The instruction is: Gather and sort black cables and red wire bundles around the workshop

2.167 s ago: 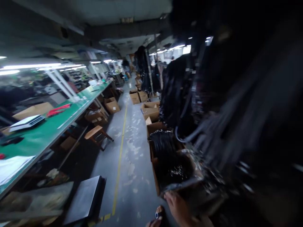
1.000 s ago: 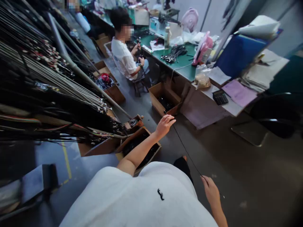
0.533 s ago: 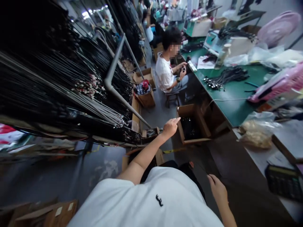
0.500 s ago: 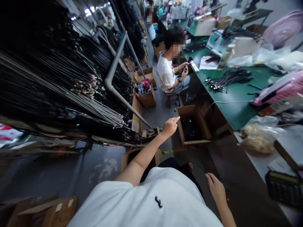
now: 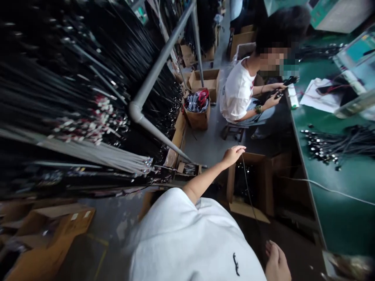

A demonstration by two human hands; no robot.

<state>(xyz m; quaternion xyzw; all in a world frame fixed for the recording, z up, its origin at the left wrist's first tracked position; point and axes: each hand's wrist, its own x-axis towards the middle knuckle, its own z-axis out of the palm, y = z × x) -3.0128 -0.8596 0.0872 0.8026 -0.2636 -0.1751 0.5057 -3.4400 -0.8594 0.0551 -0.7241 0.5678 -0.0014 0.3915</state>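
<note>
My left hand [image 5: 233, 156] reaches out over the near-left rim of an open cardboard box, its fingers pinched on a thin dark cable [image 5: 247, 183]. The cable hangs from the fingertips and slants down across the box toward my right side, where its lower part fades against the dark background. Inside the cardboard box [image 5: 268, 191] lie dark pieces with small shiny ends. My right hand [image 5: 277, 260] is low at the bottom right, its fingers curled together. Whatever those fingers hold, if anything, is hidden.
A seated co-worker [image 5: 237, 93] handles dark parts at the green table [image 5: 336, 187]. A bundle of black cables [image 5: 336, 144] lies there. On the left, a grey pipe frame [image 5: 158, 128] stands by hanging cables. Cardboard boxes [image 5: 202, 117] line the aisle; more boxes [image 5: 52, 230] sit lower left.
The view has turned and come closer to the co-worker and the box. My left hand has moved forward; the cable now stretches down from it across the box. The right hand stays low.
</note>
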